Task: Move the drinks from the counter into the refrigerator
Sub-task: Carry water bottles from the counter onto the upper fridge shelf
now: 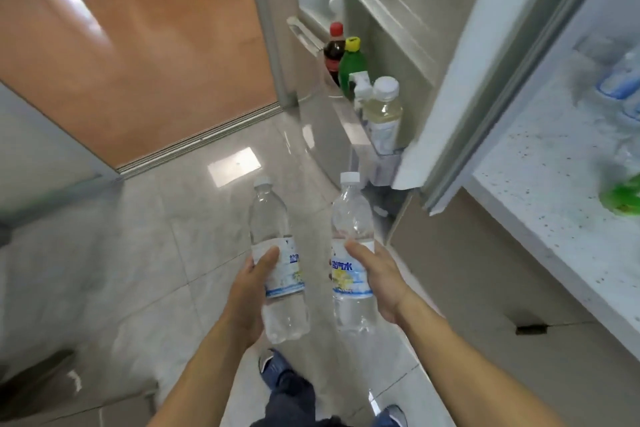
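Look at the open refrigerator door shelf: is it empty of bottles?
No. The door shelf already holds a dark cola bottle, a green bottle and a pale drink bottle with a white cap.

Left hand [250, 291] grips one clear water bottle [277, 263], right hand [377, 282] grips another [353, 253], both upright over the tile floor. Fridge door shelf [349, 114] ahead holds cola, green and pale bottles.

Both forearms outstretched, left hand [250, 291] and right hand [379, 282] each curled in a grip.
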Motion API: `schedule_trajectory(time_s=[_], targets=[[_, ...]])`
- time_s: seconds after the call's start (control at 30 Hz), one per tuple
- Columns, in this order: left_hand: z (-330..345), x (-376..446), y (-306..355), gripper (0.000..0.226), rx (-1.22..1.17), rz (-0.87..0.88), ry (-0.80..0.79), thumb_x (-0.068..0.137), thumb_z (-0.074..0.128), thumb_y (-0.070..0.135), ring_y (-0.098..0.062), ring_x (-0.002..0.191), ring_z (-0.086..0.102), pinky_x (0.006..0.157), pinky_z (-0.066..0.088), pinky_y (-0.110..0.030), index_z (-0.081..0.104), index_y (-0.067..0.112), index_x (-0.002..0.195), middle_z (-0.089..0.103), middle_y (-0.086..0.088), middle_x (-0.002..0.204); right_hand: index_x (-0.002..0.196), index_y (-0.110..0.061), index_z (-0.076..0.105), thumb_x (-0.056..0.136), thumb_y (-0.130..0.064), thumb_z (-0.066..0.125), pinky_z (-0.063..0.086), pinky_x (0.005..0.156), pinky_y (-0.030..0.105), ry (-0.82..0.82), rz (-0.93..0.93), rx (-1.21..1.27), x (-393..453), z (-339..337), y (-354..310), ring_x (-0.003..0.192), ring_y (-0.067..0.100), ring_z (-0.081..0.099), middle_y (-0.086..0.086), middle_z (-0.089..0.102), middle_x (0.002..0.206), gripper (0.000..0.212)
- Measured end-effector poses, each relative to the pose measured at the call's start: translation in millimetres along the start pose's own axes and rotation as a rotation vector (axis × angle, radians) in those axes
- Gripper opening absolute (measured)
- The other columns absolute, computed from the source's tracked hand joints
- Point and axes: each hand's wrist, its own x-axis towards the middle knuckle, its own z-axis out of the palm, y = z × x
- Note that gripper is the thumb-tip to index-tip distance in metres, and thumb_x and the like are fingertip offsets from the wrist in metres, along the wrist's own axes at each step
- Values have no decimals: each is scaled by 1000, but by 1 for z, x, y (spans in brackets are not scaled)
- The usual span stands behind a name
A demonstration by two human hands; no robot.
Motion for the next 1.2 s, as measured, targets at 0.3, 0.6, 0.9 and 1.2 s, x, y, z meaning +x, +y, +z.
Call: schedule_trajectory(time_s=[0.3,0.6,0.9,1.2], targets=[[-130,62,107,62,5,200,58,66,71,48,-24,87,75,64,59,-26,60,16,118,77,-6,99,119,-26,64,73,-53,72,59,80,41,-109,-57,-132,95,170,-41,96,29,74,9,76,106,54],[-174,154,179,45,-30,188,42,82,69,39,-29,88,75,67,60,-36,59,17,120,77,-8,99,98,-38,72,68,-55,74,60,80,42,-151,-74,-129,187,247,-83,94,29,74,10,76,103,35],[-148,295,288,37,69,224,-40,87,66,36,-27,90,75,67,60,-32,59,20,119,76,-8,101,118,-25,65,66,-57,74,60,78,41,-30,-111,-75,328,266,-158,93,28,75,8,77,102,62],[-92,420,384,55,164,206,-173,70,74,43,-30,94,74,76,60,-43,59,21,119,76,-9,104,93,-39,72,66,-54,76,60,65,33,108,-157,34,435,258,-256,88,27,76,8,77,97,31]])
